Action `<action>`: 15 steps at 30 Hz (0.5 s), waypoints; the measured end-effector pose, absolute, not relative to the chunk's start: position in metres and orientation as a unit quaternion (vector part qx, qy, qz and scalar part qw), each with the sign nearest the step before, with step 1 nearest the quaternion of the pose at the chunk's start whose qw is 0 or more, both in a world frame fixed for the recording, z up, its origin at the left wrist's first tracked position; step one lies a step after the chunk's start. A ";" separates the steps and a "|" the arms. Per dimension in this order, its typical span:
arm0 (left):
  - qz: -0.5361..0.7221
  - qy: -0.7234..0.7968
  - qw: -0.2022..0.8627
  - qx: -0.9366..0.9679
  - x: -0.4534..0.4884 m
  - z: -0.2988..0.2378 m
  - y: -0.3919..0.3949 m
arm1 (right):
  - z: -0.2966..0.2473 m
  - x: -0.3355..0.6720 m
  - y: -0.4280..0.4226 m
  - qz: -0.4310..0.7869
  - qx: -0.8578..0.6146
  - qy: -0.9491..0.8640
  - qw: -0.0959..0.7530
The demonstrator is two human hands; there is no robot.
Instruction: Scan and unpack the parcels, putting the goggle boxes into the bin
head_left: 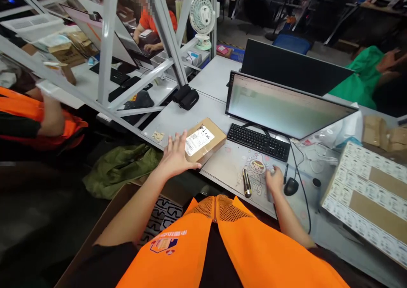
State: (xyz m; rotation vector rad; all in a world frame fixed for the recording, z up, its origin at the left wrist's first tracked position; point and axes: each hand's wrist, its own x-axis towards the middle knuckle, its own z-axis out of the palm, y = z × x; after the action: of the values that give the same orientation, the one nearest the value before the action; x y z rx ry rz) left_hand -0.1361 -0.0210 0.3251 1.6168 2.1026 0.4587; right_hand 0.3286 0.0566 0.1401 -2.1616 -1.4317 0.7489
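Note:
A flat brown cardboard box [219, 138] with a white shipping label and black handwriting lies on the desk. My left hand [176, 157] is at its left end, fingers spread and thumb stretched along the near edge; whether it presses on the box is hard to tell. Over the desk to the right, my right hand [274, 180] has its fingers curled together, and whatever they hold is too small to make out. A yellow-and-black box cutter [246, 183] rests on the desk left of that hand. Just to its right are a black pen [285, 173] and a black mouse [291, 186].
A black keyboard [258, 141] sits before a lit monitor [286, 105]. A white patterned carton [365, 194] stands at right. Black cases [186, 96] lie near the metal frame [140, 88] at left. Below the desk's left edge is an open carton [98, 233]. Co-workers are nearby.

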 end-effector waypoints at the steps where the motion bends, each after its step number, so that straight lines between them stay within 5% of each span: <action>1: 0.142 0.765 0.221 0.588 -0.133 0.323 -0.013 | 0.128 0.351 0.032 0.249 -0.801 -0.508 0.197; 6: 0.070 0.789 0.182 0.582 -0.146 0.305 0.012 | 0.094 0.389 -0.045 0.236 -0.835 -0.475 0.146; 15: -0.033 0.793 0.167 0.585 -0.110 0.327 0.022 | 0.070 0.359 -0.036 0.251 -0.828 -0.498 0.062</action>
State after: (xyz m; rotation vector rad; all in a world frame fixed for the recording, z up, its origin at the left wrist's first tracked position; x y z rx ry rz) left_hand -0.1103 0.0220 0.3266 1.6640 2.2565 -0.0931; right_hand 0.3592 -0.0358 0.0698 -2.5016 -1.5050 0.7599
